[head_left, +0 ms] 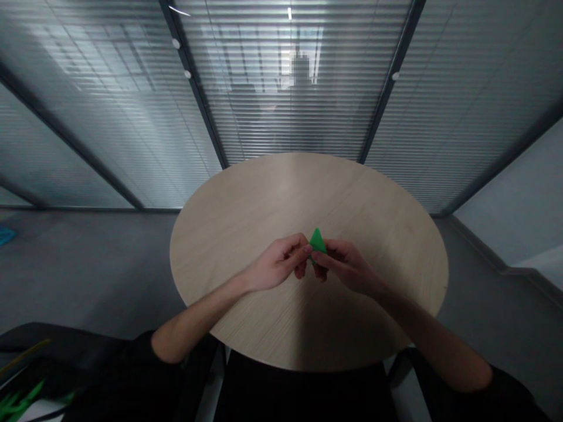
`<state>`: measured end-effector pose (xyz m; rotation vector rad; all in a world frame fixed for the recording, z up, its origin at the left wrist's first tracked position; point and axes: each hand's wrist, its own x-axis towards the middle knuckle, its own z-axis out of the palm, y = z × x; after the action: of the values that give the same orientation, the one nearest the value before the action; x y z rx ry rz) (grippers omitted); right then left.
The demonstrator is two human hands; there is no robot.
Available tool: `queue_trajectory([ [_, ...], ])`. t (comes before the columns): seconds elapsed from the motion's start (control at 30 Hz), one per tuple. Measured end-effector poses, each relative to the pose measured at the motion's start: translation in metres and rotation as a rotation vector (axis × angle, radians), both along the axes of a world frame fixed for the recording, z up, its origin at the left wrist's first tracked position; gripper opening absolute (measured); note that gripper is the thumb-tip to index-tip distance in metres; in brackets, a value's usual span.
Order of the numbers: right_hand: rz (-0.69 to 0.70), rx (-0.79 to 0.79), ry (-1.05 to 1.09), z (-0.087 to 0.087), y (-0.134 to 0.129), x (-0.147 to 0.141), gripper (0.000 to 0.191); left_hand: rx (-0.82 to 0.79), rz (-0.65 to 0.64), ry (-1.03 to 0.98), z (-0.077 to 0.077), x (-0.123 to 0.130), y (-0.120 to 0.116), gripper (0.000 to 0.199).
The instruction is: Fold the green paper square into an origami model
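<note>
Grey matte floor surrounded a round table (303, 199) with a pale wood-veneer top, its fine grain running in straight, close lines. Beyond it stood glazed partitions (290, 105) with dark metal framing and horizontal slatted blinds. A green triangular fold (317, 242), apparently paper, with crisp straight edges and a pointed upper tip, was located over the tabletop, between the hands and near the table's centre. The left hand (277, 264) was closed narrowly on the fold's left side, with fingers curled inward and fingertips at its lower edge. The right hand (345, 266) gripped the opposite side in a similar narrow pinch, with its fingers partly covering the base. Both forearms were bare and angled inward from dark sleeves (145, 363), with the wrists slightly bent. A dark object (44, 369) with green and yellow strands lay at lower left. A small blue item (5, 235) showed at the left edge, on the floor.
</note>
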<state>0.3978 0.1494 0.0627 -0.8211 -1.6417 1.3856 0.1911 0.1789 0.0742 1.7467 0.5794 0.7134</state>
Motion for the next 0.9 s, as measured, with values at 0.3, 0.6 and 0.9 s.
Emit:
queue_trajectory([
  [0.3,0.0,0.002,0.005,0.001,-0.0011,-0.0026,0.037,0.035,0.023,0.02,0.0003,0.0013,-0.0005,0.039],
  [0.6,0.08,-0.028,-0.035,-0.0013,-0.0039,-0.0061,0.035,0.022,0.046,-0.031,0.0021,0.0044,-0.0004,0.043],
  [0.9,0.075,-0.079,-0.014,0.0012,-0.0026,-0.0071,0.038,0.084,0.09,0.006,0.0008,0.004,-0.0007,0.041],
])
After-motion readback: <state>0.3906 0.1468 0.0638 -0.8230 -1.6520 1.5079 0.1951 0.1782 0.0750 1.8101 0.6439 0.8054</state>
